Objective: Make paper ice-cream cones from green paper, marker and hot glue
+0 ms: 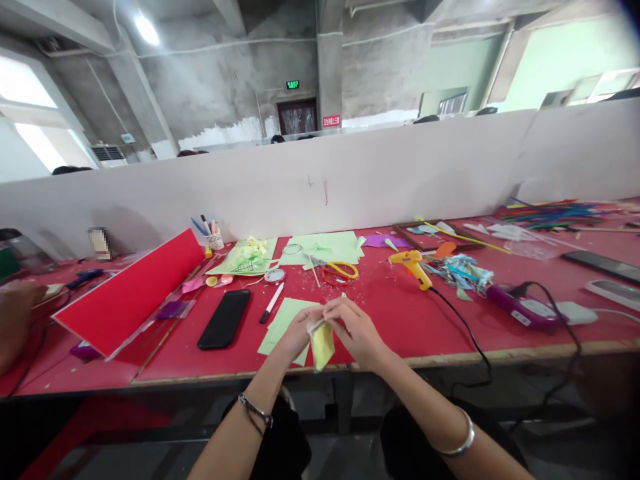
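My left hand [296, 331] and my right hand [356, 331] meet over the near edge of the red table [400, 320]. Both pinch a small folded yellow paper piece [321, 345] that hangs between them. Under my left hand lies a light green paper sheet [280, 320]. A white marker [272, 303] and a black phone [225, 319] lie just left of it.
Yellow-handled scissors [340, 271], more green sheets [325, 248], a yellow glue gun [413, 267] with its black cord, a purple device [520, 308], paper scraps, a pen cup [215, 239] and a red board [130, 290] are on the table. A white partition [350, 180] runs behind. Another person's hand [15, 320] shows at far left.
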`<state>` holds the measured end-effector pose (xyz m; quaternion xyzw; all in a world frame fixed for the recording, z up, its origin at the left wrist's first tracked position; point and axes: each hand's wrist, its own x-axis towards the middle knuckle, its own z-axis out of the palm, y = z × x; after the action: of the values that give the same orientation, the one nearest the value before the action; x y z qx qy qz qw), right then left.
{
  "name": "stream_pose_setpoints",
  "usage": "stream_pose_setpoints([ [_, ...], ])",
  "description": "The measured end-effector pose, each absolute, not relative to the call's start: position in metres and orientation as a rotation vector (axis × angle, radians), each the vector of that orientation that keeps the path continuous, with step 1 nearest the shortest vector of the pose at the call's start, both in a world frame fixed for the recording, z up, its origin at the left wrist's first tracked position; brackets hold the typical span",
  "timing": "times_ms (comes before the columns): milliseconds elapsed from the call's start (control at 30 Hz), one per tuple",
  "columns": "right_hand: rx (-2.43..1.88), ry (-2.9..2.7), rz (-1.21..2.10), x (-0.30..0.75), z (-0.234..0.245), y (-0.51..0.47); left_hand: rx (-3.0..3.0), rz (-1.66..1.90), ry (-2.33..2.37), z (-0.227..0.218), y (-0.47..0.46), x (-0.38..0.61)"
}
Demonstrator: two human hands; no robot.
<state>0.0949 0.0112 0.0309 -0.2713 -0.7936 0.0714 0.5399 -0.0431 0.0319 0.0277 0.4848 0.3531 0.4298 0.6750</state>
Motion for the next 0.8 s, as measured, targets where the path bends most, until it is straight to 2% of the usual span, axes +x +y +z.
stream_pose_setpoints([
  [167,-0.715,-1.868,-0.093,0.115,0.02,0.048,1.295,0.813,0.756,0.039,0.068,-0.036],
  [300,-0.709,-1.907,-0.143,0.128,0.009,0.06,1.348,0.685,0.697,0.039,0.08,-0.028],
  [400,-0.718,-1.824,-0.112,0.128,0.011,0.059,1.256,0.727,0.681,0.042,0.077,-0.02],
  [600,-0.683,-1.67,0.087,0.111,0.037,0.037,1.018,1.03,0.719,0.055,0.046,-0.014],
  [800,-0.637,-1.593,0.194,0.101,0.049,0.019,0.869,1.065,0.554,0.061,0.023,-0.014],
])
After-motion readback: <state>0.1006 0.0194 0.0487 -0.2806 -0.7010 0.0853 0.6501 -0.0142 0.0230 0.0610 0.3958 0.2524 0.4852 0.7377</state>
